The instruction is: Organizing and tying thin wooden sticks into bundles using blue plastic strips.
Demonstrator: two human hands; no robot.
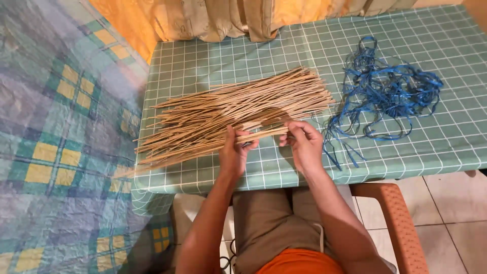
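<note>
A loose pile of thin tan sticks (238,109) lies spread across a table covered in a green checked cloth (436,137). My left hand (234,152) grips a few sticks (261,135) near the front of the pile. My right hand (304,144) pinches the right-hand ends of those same sticks, just above the cloth. A tangle of blue plastic strips (388,91) rests to the right of the pile, an arm's reach from my right hand.
A bed with a blue, green and yellow plaid sheet (56,152) runs along the table's left side. Folded beige fabric (228,18) lies at the table's far edge. I sit on an orange plastic chair (401,223) over a tiled floor (456,218).
</note>
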